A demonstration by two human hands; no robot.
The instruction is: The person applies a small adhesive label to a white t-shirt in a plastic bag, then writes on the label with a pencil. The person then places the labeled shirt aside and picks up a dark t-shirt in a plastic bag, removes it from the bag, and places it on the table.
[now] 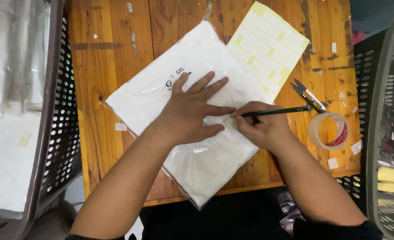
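right hand (263,129) grips pencil (275,111), long axis left-right, tip left on bag (197,164).

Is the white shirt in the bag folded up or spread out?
Folded. The white garment lies as a flat, neat rectangle inside its clear bag on the wooden table, under the left hand.

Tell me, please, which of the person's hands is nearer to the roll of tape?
The right hand, holding a pencil, sits just beside the tape roll; the left hand lies flat on the bagged white garment, farther away.
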